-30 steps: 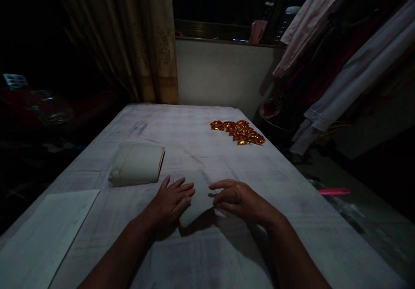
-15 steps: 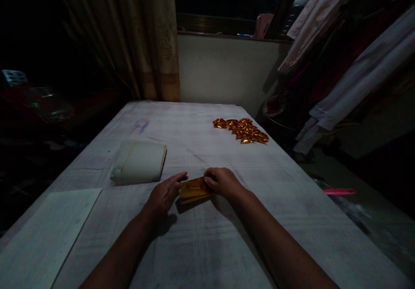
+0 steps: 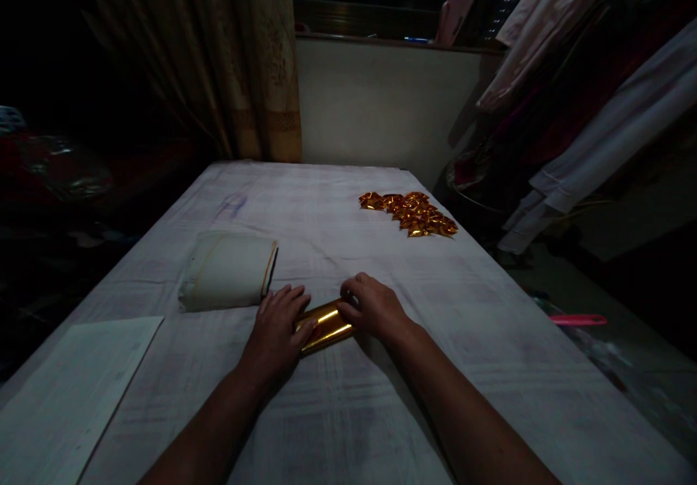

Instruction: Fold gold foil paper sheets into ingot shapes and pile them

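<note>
A folded strip of shiny gold foil paper [image 3: 327,325] lies on the cloth-covered table in front of me. My left hand [image 3: 279,329] rests at its left end, fingers stretched out and thumb lying on the foil. At the right end, my right hand [image 3: 375,306] is closed, pinching the foil between thumb and bent fingers; the fingertips are partly hidden. Farther off, to the right, is a cluster of folded gold foil pieces [image 3: 417,215]. A pale stack of folded paper [image 3: 231,271] sits just beyond my left hand.
A white sheet [image 3: 76,376] lies at the table's near left. Clothes [image 3: 615,129] hang beyond the right edge, above a pink-handled object [image 3: 578,320]. A curtain [image 3: 266,71] and a wall [image 3: 381,104] stand behind the table [image 3: 337,412].
My left hand has come down onto the foil's left end, its thumb now over it. The foil looks flatter and catches more light. My right hand keeps its grip.
</note>
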Available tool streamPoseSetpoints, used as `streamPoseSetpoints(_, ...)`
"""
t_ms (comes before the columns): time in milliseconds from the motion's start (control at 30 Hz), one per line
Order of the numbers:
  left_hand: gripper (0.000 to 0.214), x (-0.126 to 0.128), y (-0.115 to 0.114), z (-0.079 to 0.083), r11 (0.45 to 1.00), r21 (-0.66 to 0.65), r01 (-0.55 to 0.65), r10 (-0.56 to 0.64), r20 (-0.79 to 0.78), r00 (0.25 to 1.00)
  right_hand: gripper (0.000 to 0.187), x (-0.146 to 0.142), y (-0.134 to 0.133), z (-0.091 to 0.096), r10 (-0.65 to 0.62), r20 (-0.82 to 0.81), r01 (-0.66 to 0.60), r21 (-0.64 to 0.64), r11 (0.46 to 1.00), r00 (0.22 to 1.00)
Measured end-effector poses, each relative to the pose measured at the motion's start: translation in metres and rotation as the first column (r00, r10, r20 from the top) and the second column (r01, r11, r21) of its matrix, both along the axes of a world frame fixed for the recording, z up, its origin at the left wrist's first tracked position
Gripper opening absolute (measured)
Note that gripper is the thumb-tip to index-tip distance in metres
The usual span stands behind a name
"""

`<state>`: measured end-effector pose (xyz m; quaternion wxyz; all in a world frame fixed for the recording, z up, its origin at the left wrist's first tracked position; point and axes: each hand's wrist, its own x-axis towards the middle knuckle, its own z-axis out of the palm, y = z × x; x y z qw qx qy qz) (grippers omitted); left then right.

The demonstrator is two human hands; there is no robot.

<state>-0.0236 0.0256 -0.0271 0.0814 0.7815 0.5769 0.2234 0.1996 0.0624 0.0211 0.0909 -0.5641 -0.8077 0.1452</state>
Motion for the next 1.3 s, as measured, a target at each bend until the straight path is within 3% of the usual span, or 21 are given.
streamPoseSetpoints(167, 0.042, -0.001, 0.000, 0.000, 0.999, -0.027, 0.020, -0.020, 0.003, 1.000, 0.012, 0.004, 0.002, -0.008, 0.061, -0.077, -0.059, 0.024, 0.998, 0.995)
streamPoseSetpoints(300, 0.047, 0.000, 0.000, 0.003, 0.997, -0.074, 0.033, -0.031, 0.021, 0.999, 0.009, 0.007, 0.000, -0.011, 0.064, -0.250, -0.073, -0.029, 0.997, 0.966)
streamPoseSetpoints(400, 0.034, 0.001, 0.000, 0.007, 0.994, -0.106, 0.038, -0.032, 0.058, 0.998, 0.016, 0.010, -0.003, -0.012, -0.009, -0.415, -0.042, -0.113, 0.993, 0.910)
streamPoseSetpoints(533, 0.017, 0.001, 0.001, 0.014, 0.988, -0.149, 0.044, -0.024, 0.135, 0.991, 0.034, 0.015, -0.009, -0.012, -0.034, -0.551, -0.045, -0.131, 0.990, 0.834)
streamPoseSetpoints(733, 0.012, 0.002, 0.001, 0.024, 0.985, -0.171, 0.036, 0.013, 0.276, 0.961, 0.031, 0.022, -0.019, -0.014, -0.079, -0.627, -0.015, -0.143, 0.990, 0.775)
streamPoseSetpoints(967, 0.020, 0.003, 0.001, 0.036, 0.972, -0.233, 0.043, 0.057, 0.410, 0.910, 0.030, 0.024, -0.020, -0.026, -0.146, -0.753, 0.036, -0.161, 0.986, 0.641)
streamPoseSetpoints(1133, 0.021, 0.002, 0.000, 0.034, 0.966, -0.254, 0.038, 0.110, 0.545, 0.831, 0.030, 0.024, -0.018, -0.032, -0.179, -0.787, 0.009, -0.215, 0.977, 0.591)
streamPoseSetpoints(1300, 0.025, 0.000, -0.001, 0.030, 0.963, -0.269, 0.029, 0.143, 0.598, 0.789, 0.029, 0.025, -0.019, -0.024, -0.224, -0.797, -0.012, -0.279, 0.960, 0.561)
